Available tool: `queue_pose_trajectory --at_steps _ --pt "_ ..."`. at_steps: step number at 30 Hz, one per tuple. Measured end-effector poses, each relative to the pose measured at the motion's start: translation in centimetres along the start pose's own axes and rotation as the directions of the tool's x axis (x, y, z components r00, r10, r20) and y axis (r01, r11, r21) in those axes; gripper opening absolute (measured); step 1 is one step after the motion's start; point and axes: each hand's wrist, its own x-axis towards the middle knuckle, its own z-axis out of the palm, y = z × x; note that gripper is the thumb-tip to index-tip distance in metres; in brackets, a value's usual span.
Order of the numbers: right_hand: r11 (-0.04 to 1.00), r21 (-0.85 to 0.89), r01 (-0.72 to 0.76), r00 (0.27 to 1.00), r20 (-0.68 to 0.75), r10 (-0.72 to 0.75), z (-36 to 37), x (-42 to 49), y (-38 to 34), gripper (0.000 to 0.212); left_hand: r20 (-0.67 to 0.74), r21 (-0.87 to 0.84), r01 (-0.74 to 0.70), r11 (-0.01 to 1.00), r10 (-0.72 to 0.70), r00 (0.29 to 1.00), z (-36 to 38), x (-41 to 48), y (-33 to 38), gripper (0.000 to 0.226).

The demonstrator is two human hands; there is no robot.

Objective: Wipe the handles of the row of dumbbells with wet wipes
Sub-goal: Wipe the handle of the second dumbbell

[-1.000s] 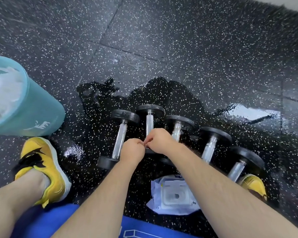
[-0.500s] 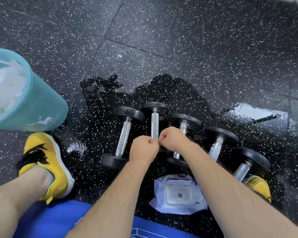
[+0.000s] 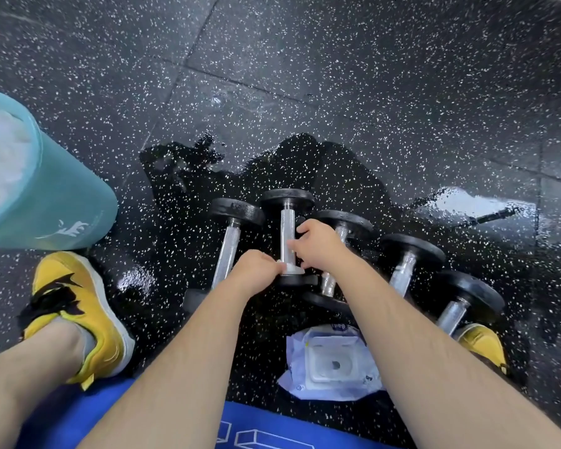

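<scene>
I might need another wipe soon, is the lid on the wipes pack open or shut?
Shut, it seems: the wipes pack lies flat on the floor, its white plastic lid level with the pack.

Around my work spot: bin, shoes, shorts, wet floor

I am seeing a teal bin (image 3: 62, 202) holding white crumpled material at left; yellow shoes (image 3: 78, 315) are planting on speckled black rubber flooring (image 3: 370, 76); blue shorts (image 3: 175, 429) are filling the bottom edge; a puddle (image 3: 473, 205) is glinting at right.

Arms: both forearms are left bare, no sleeves seen.
Left hand (image 3: 255, 270): no glove is worn.
Right hand (image 3: 318, 243): no glove is worn.
Shoes (image 3: 78, 315): yellow, marked black, white-soled.
Shorts (image 3: 182, 426): blue, printed white.
</scene>
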Motion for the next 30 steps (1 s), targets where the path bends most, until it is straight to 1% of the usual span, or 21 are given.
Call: queue_pose_trajectory --at_steps 2,3,4,5,7,9,11,12,14,16,19,20,22,23,25,27,28,30 --pt "0.992 -0.125 0.021 1.000 0.006 -0.020 0.1 0.4 0.3 0.013 -0.025 0.041 0.006 0.999 -0.005 1.000 0.3 0.7 0.3 0.045" --pt "0.988 -0.154 0.015 1.000 0.002 -0.015 0.2 0.7 0.3 0.026 -0.060 0.054 0.011 0.998 -0.008 0.998 0.5 0.9 0.4 0.045" --pt "0.987 -0.157 0.016 1.000 0.005 -0.016 0.1 1.0 0.4 0.039 -0.102 0.045 0.014 0.999 -0.009 0.995 0.7 1.1 0.6 0.044" --pt "0.990 -0.143 0.010 1.000 0.007 -0.009 0.1 1.2 0.6 0.047 -0.144 0.008 0.007 1.000 -0.006 0.990 1.0 1.2 0.7 0.043" --pt "0.993 -0.119 -0.004 1.000 0.022 0.007 -0.2 1.3 0.7 0.054 -0.185 -0.050 -0.018 0.999 0.009 0.983 1.2 1.5 0.8 0.035" --pt "0.995 -0.095 -0.003 0.999 0.032 0.006 0.0 1.5 1.1 0.054 -0.131 0.001 0.002 1.000 -0.002 0.991 1.0 1.3 1.1 0.033" --pt "0.997 -0.082 -0.014 1.000 0.024 0.016 0.2 1.6 1.4 0.053 -0.055 0.105 0.036 0.994 -0.031 0.998 0.5 0.8 1.6 0.040" --pt "0.997 -0.076 -0.017 1.000 0.021 0.019 0.3 1.7 1.6 0.053 -0.045 0.131 0.041 0.991 -0.036 0.998 0.4 0.6 1.8 0.043" --pt "0.997 -0.077 -0.013 1.000 0.019 0.014 0.4 1.7 1.7 0.056 -0.079 0.143 0.063 0.988 -0.052 0.996 0.7 0.6 2.1 0.051" --pt "0.996 -0.087 -0.007 1.000 0.017 0.008 0.4 1.5 1.7 0.057 -0.139 0.157 0.085 0.984 -0.063 0.988 1.1 0.9 2.1 0.040" --pt "0.995 -0.098 -0.006 1.000 0.017 0.007 0.4 1.4 1.7 0.055 -0.233 0.040 0.066 0.997 -0.055 0.971 1.5 1.8 2.2 0.020" --pt "0.996 -0.087 -0.007 1.000 0.013 0.008 0.5 1.4 1.7 0.052 -0.235 0.017 0.057 0.998 -0.051 0.971 1.3 2.0 2.3 0.019" --pt "0.996 -0.085 -0.022 1.000 0.007 0.023 0.4 1.3 1.7 0.044 -0.178 0.051 0.047 0.998 -0.037 0.983 0.9 1.8 2.5 0.021" --pt "0.995 -0.094 -0.030 1.000 0.005 0.031 0.3 1.3 1.7 0.043 -0.129 0.096 0.062 0.993 -0.049 0.990 0.7 1.6 2.6 0.024" --pt "0.995 -0.097 -0.034 0.999 0.012 0.035 0.2 1.4 1.6 0.041 -0.064 0.159 0.134 0.978 -0.125 0.990 0.4 1.1 2.6 0.031" --pt "0.994 -0.102 -0.040 0.999 0.016 0.041 0.0 1.5 1.5 0.037 -0.079 0.204 0.135 0.970 -0.121 0.989 0.6 1.3 2.7 0.024" --pt "0.994 -0.104 -0.040 0.999 0.016 0.042 0.0 1.5 1.5 0.040 -0.118 0.200 0.125 0.972 -0.103 0.988 0.8 1.7 2.6 0.021" --pt "0.994 -0.102 -0.042 0.999 0.011 0.043 0.2 1.5 1.5 0.045 -0.206 0.100 0.087 0.991 -0.065 0.976 1.4 2.1 2.3 0.017"
